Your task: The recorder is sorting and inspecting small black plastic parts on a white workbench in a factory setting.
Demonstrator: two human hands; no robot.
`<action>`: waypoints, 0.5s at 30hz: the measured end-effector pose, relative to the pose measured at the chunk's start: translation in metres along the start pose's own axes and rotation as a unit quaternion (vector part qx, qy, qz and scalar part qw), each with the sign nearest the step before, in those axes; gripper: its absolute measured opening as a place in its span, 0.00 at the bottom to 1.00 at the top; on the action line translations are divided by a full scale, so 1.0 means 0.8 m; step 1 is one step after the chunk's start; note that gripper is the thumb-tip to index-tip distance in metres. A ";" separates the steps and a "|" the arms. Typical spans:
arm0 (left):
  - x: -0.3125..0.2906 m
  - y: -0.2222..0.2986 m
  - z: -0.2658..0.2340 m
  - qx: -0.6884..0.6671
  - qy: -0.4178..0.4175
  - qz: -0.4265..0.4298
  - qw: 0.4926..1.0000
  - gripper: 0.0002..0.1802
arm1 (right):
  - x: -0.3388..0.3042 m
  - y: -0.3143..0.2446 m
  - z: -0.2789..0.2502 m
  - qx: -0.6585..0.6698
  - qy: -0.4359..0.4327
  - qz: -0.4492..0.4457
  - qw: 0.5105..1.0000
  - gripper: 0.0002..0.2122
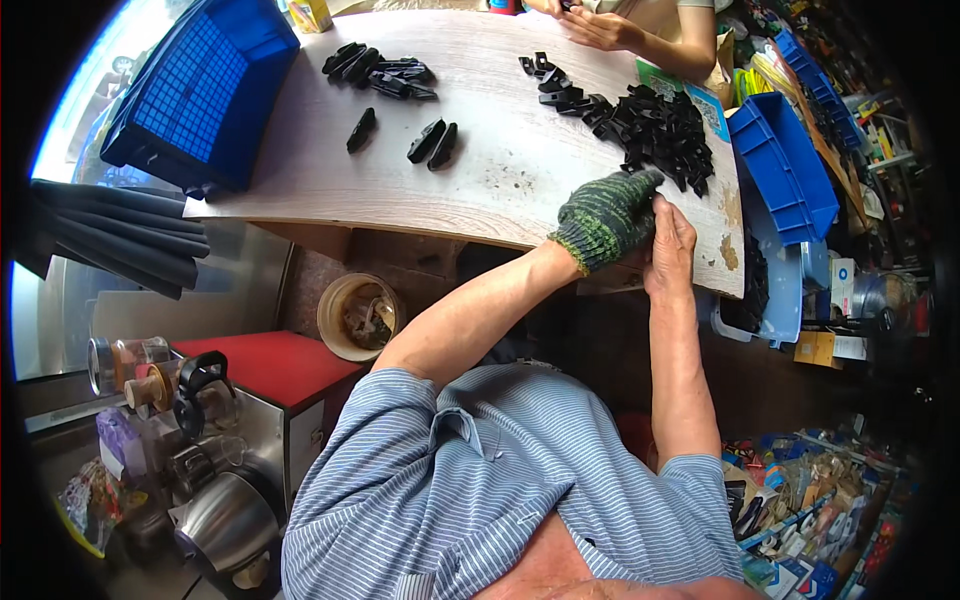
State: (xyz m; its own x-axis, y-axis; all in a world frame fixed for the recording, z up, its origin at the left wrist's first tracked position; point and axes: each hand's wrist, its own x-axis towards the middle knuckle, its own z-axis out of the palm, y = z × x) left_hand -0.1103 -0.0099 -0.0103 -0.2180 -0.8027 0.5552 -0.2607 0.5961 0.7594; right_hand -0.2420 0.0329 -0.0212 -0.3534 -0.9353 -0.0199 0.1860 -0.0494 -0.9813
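Two forearms are seen from above, reaching to the near edge of a pale wooden table (500, 190). The left hand (607, 215) is covered by a green knitted glove and is curled closed; the bare right hand (670, 245) is pressed against it, fingers bent. Whatever is gripped between them is hidden, so what is held cannot be told. Just beyond the hands, a heap of small black plastic parts (655, 130) is spread on the table. To the right of the hands a blue bin (785, 170) is placed — well to their left, a blue crate (205, 90). Across the table, another person's hands (600, 25) are seen.
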 end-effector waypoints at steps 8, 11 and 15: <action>-0.024 0.032 -0.047 0.089 -0.080 0.009 0.993 0.24 | -0.018 -0.005 0.019 -0.015 0.016 0.012 1.000 0.15; -0.031 0.011 -0.089 0.209 0.047 0.076 0.974 0.24 | -0.026 -0.020 0.023 0.011 0.012 0.067 0.998 0.16; -0.018 -0.041 -0.189 0.473 0.040 -0.028 0.880 0.17 | -0.028 -0.026 0.034 0.014 0.032 0.089 0.995 0.20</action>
State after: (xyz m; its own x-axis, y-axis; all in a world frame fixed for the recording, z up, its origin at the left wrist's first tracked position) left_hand 0.0433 -0.0211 0.0079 -0.1226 -0.8075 0.5770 -0.9430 0.2760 0.1859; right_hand -0.2134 0.0453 0.0052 -0.3691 -0.9063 -0.2059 0.2768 0.1043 -0.9552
